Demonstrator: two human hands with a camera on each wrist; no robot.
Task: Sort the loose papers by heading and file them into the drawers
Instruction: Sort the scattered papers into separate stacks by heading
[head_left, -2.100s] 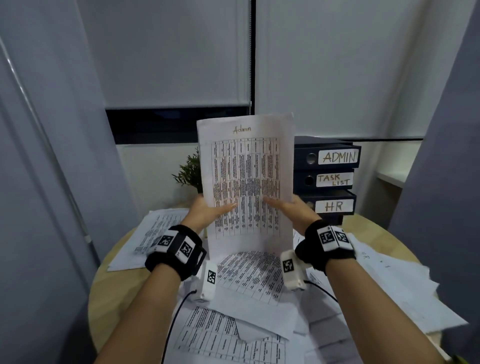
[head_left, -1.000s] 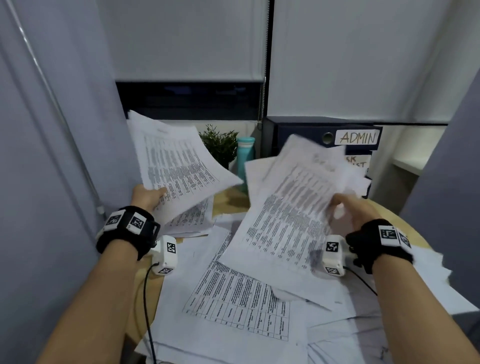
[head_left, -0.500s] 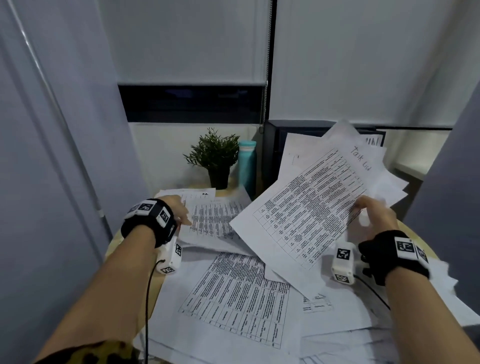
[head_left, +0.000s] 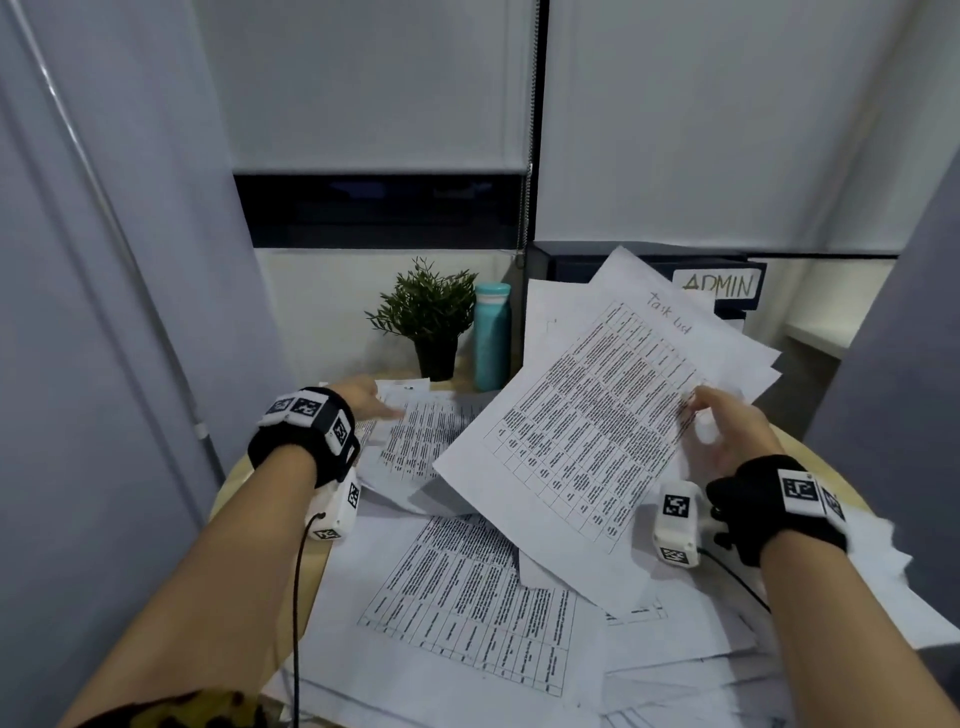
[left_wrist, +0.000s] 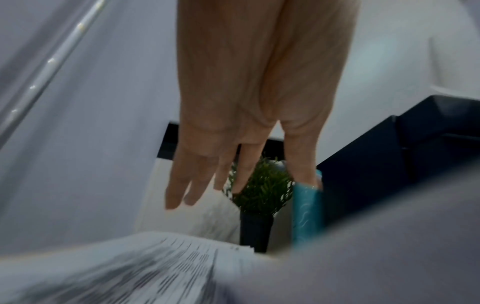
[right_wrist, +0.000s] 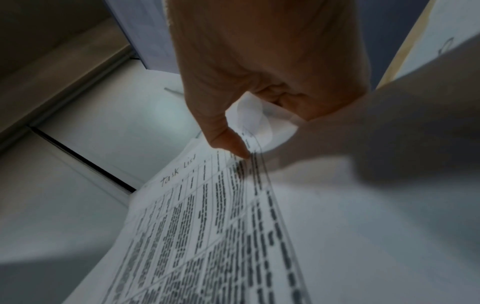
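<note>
My right hand (head_left: 724, 426) pinches the right edge of a small sheaf of sheets, thumb on top; the top one is headed "Task List" (head_left: 597, 415) and tilts up over the table. The right wrist view shows that thumb (right_wrist: 228, 142) pressing the Task List sheet (right_wrist: 207, 226). My left hand (head_left: 363, 397) hovers with straight fingers just above the Admin pile (head_left: 415, 436) at the table's back left, holding nothing; its fingers (left_wrist: 197, 181) are spread in the left wrist view. The dark drawer unit (head_left: 722, 283) with an "ADMIN" label stands behind the held sheets, its lower drawers hidden.
Loose printed sheets (head_left: 467, 613) cover most of the round wooden table (head_left: 234, 483). A small potted plant (head_left: 431, 317) and a teal bottle (head_left: 491, 338) stand at the back beside the drawer unit. Grey partition panels close in on both sides.
My left hand carried the Admin sheet to the back-left pile and let it go. My right hand picked up the Task List sheets and raised them.
</note>
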